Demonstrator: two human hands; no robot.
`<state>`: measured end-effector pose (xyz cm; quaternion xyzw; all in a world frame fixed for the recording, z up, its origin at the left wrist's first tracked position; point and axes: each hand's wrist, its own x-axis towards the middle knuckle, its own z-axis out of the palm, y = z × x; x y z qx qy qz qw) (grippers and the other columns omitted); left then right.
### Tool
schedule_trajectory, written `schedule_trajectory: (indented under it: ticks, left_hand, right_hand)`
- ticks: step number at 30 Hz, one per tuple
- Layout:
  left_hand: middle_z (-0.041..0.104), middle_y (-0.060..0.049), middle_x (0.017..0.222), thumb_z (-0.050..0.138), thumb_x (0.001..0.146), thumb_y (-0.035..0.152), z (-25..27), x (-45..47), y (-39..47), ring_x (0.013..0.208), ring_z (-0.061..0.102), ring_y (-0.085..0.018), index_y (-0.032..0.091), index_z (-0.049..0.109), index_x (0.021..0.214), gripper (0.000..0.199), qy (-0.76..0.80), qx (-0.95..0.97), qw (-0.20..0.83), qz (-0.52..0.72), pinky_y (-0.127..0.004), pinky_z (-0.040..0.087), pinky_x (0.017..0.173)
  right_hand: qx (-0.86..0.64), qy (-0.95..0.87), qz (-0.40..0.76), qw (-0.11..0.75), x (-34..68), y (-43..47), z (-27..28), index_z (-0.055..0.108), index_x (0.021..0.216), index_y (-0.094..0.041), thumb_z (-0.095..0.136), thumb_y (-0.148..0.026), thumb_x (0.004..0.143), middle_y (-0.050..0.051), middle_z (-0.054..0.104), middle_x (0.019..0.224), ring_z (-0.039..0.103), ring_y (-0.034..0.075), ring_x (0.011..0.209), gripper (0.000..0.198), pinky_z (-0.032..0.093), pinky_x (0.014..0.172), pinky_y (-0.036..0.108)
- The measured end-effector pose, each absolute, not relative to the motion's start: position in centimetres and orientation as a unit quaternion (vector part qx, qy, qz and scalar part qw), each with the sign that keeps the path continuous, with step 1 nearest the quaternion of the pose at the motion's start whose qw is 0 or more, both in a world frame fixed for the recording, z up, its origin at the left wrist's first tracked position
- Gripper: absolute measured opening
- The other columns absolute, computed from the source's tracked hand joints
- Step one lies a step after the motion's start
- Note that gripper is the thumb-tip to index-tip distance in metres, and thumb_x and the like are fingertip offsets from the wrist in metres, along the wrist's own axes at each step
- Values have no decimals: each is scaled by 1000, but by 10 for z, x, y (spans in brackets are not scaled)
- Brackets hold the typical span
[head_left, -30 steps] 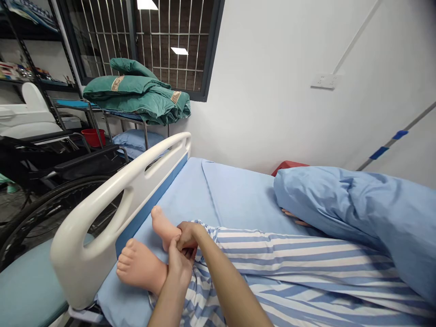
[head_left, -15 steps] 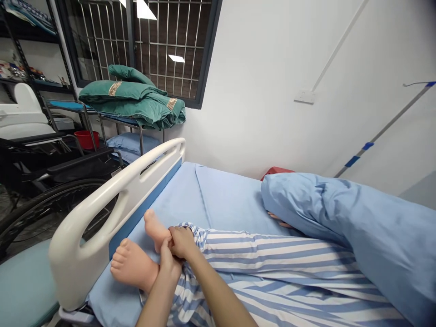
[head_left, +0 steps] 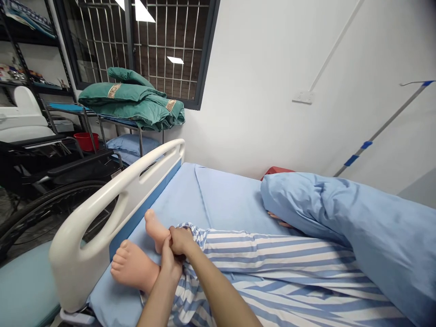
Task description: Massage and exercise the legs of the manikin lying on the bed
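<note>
Meeting at lower left, left hand (head_left: 171, 264) and right hand (head_left: 180, 240) are clasping far manikin foot (head_left: 156, 230). Grip is looking set, handling unfinished.

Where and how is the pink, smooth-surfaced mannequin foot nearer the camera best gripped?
The pink mannequin foot: likely cup its ankle end from the near side, left of the bare left forearm. It narrows there behind broad toes, while the white, curved plastic footboard stands past the toes.
</note>
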<state>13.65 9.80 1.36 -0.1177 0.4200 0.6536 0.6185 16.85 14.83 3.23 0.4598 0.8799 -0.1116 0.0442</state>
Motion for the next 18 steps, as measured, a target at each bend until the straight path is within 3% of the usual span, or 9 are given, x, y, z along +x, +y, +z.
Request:
schedule_trajectory:
  ticks: [5,10,14,18]
  left_hand:
    - [60,-6,73,46,76,34,16,137,99,65,58,-17,15,56,82,22,440,-138,613,642,-27,47,58]
    - [60,-7,79,46,76,34,15,134,99,74,58,-16,15,55,84,22,449,-156,622,622,-24,47,63]
    - [59,-6,81,47,75,35,10,134,99,74,57,-15,16,55,85,23,444,-162,620,626,-23,46,61]
    - [59,-7,76,46,75,34,11,134,96,68,58,-15,15,54,84,23,426,-165,616,641,-25,48,59]
  right_hand:
    - [428,855,-250,154,166,171,43,55,104,-17,66,-28,48,10,66,97,64,25,81,58,49,63,31]
    - [394,813,-385,191,166,192,35,62,92,-15,66,-28,46,6,68,86,64,21,70,48,48,52,25]
    - [385,829,-363,182,167,195,27,64,87,-17,66,-36,48,5,68,84,64,21,70,44,46,53,24]
    - [400,880,-233,106,174,184,27,62,94,-22,62,-47,53,4,67,90,62,21,78,49,44,61,26]
